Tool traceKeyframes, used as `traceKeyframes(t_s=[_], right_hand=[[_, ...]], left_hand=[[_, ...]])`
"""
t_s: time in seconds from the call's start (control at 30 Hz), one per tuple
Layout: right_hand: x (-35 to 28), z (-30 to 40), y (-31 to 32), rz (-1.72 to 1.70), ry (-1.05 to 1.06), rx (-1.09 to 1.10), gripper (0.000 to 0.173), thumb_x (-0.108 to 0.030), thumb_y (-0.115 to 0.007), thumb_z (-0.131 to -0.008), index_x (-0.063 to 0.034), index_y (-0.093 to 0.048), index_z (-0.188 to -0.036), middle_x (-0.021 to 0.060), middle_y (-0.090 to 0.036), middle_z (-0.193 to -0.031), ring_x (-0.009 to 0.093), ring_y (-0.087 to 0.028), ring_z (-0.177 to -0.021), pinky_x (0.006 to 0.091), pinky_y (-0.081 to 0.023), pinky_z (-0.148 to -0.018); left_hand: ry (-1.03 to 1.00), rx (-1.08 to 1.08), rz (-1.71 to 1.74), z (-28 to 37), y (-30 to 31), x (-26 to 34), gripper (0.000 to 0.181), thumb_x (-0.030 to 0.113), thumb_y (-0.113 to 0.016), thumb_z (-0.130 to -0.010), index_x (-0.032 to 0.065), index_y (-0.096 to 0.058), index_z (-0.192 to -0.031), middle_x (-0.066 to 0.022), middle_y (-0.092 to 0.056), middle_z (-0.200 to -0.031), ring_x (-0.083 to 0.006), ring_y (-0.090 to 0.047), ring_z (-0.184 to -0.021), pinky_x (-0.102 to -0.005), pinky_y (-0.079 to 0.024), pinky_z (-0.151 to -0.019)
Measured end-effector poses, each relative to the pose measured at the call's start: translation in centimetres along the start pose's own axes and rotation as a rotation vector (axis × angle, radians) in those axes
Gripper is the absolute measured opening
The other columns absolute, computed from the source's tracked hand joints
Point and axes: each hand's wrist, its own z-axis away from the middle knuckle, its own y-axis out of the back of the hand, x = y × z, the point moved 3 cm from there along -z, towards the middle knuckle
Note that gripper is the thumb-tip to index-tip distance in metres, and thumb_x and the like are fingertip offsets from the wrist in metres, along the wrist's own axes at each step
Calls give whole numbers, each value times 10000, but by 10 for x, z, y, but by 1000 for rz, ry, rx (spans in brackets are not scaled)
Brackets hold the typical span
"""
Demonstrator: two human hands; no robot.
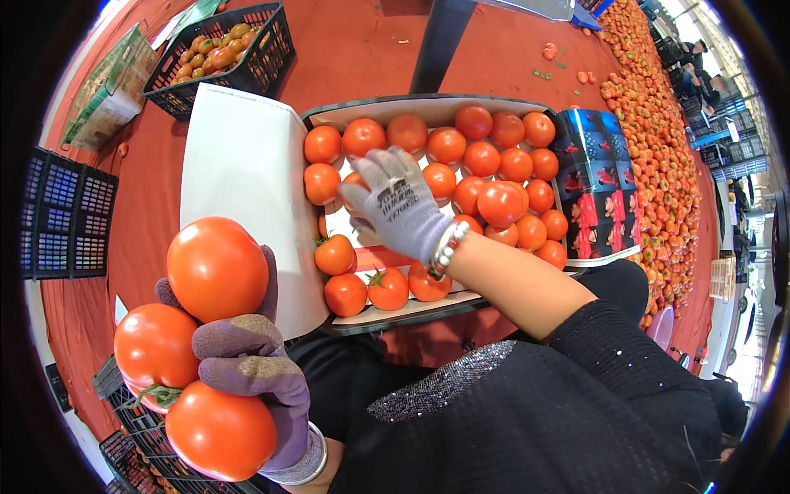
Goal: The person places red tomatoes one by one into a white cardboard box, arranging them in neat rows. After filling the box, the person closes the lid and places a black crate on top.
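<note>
My left hand [259, 376], in a purple-grey work glove with a bracelet at the wrist, holds several large red tomatoes [217, 268] at the lower left. A paper-lined crate [345, 108] with rows of red tomatoes [498, 204] stands before me. Over its left half reaches my right hand [395, 197], gloved in light grey, with a beaded bracelet [449, 248]. Its fingers are on or just over a tomato [355, 182] that they partly cover; whether they grip it cannot be told. Two tomatoes near the front edge, one of them this one [388, 288], show green stems.
White paper [241, 167] hangs over the crate's left side, printed paper [595, 185] over its right. A black crate of tomatoes [271, 55] stands at the upper left. A long tomato heap [660, 210] lies at the right. More black crates [68, 216] are at the left.
</note>
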Motion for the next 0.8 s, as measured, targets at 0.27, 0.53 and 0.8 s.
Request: traceKeyframes(t_s=[0.27,0.53,0.8], right_hand=[[-41,9,-20,-228,517,-170,283,-259,-605,-858,-259,-665,-1134,72,-586,-1185,267,-582,-1099,423,-473,-950],[-5,-17,-27,-221,766,155,255,-257,-627,-829,-303,-689,-1072,54,-562,-1238,271,-547,-1132,442,-452,-964],[7,-30,-48,-353,1059,14,226,-254,-659,-846,-201,-661,-1066,95,-576,-1214,310,-567,-1182,416,-549,-791]], left_hand=[[-8,-41,-100,-1,5,4,726,369,-763,-908,247,-372,-1506,-107,-598,-1228,-239,-672,-1066,-386,-514,-981],[61,-46,14,-4,8,7,975,348,-677,-974,113,3,-1632,-54,-652,-1153,-241,-700,-1031,-433,-465,-984],[60,0,138,-8,11,-3,941,317,-650,-990,151,12,-1638,-38,-658,-1135,-231,-701,-1011,-442,-460,-995]])
